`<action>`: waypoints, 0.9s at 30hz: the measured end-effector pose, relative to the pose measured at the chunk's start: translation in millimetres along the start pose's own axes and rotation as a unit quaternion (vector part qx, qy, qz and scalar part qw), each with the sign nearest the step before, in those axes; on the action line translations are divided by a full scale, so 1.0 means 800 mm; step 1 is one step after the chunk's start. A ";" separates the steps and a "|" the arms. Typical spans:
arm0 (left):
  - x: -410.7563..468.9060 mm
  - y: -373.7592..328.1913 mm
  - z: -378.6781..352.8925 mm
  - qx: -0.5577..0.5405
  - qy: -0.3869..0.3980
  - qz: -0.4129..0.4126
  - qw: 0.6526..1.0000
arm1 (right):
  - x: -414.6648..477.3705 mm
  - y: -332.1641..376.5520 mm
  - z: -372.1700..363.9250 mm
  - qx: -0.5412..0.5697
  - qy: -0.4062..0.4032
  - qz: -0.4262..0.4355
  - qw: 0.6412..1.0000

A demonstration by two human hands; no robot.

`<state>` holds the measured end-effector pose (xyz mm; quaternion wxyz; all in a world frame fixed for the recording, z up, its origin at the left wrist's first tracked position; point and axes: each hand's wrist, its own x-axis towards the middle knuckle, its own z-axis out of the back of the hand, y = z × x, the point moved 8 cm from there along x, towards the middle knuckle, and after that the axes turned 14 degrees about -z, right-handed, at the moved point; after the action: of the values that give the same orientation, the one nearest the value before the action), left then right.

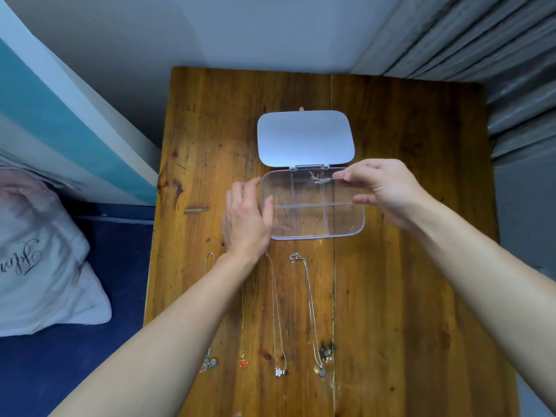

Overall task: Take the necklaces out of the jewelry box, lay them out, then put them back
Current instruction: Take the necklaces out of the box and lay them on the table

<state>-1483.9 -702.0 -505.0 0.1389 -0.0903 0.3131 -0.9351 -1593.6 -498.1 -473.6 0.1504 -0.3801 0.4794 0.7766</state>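
A clear plastic jewelry box [346, 230] with divided compartments lies on the wooden table, its white lid [305, 138] flipped back flat. My right hand [382, 191] pinches a bunched silver necklace [320, 179] over the box's far middle compartment. My left hand [246, 218] rests against the box's left wall, fingers apart. Several necklaces lie stretched out in a row below the box: one with a silver pendant [313, 308], a rose-gold one [276, 311], one with a red heart pendant [243, 363], and one at the far left [209, 363], partly hidden by my left arm.
The wooden table [406, 266] is narrow, with its left edge close to the laid-out necklaces. A white pillow [42, 260] on blue bedding lies to the left. A grey corrugated wall [511, 85] stands to the right and a pale wall behind.
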 end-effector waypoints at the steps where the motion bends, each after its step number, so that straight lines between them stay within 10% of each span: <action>1: 0.004 -0.013 0.006 0.008 -0.020 -0.029 0.999 | -0.004 -0.005 0.007 0.037 0.018 -0.009 0.999; 10: 0.026 -0.109 -0.068 0.016 0.174 -0.132 0.976 | -0.011 -0.077 0.050 0.228 0.033 -0.124 0.965; 19: -0.008 -0.170 -0.109 -0.008 0.201 -0.225 0.953 | -0.032 -0.153 0.084 0.330 0.033 -0.194 0.923; 27: -0.018 -0.178 -0.112 0.023 0.192 -0.240 0.951 | -0.040 -0.252 0.122 0.121 -0.120 -0.244 0.955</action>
<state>-1522.3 -538.5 -489.5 -0.1509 0.0218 0.2814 -0.9474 -1495.3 -310.5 -552.7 0.4366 -0.3682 0.4407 0.6925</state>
